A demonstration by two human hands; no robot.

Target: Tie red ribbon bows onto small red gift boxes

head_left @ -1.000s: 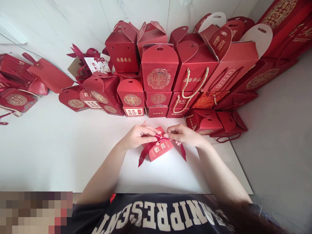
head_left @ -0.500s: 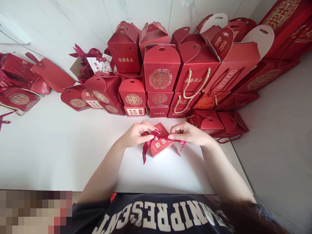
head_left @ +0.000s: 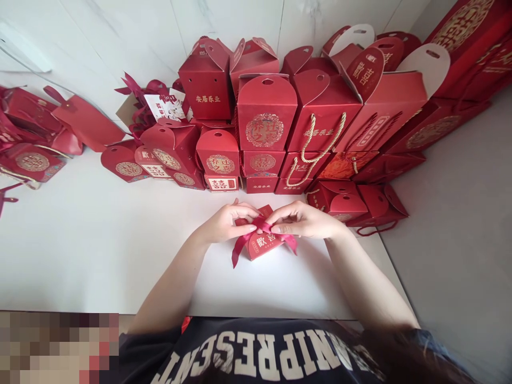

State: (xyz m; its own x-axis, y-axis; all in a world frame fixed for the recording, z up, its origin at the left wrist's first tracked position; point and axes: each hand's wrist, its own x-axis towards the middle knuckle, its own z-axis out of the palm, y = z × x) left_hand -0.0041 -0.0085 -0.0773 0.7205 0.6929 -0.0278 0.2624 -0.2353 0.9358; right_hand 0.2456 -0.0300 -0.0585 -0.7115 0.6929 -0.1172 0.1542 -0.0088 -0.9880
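A small red gift box (head_left: 262, 244) with pale lettering lies on the white table in front of me. Across its top runs a dark red ribbon (head_left: 240, 248), crossed at the middle, with one tail hanging to the left and another to the right. My left hand (head_left: 230, 221) pinches the ribbon from the left side, thumb and fingers close to the crossing. From the right, my right hand (head_left: 300, 220) grips the ribbon between thumb and fingertips, very near the left one. The fingers partly cover the crossing.
Stacked red gift boxes (head_left: 266, 114), some with rope handles, line the back of the table (head_left: 120, 250). More red bags (head_left: 34, 154) lie at the far left. A bundle of loose ribbons (head_left: 138, 109) rests behind the boxes. A grey wall (head_left: 452, 229) borders the right.
My right hand has moved left, closer to my left hand and the ribbon's crossing. The right ribbon tail now hangs nearer the box.
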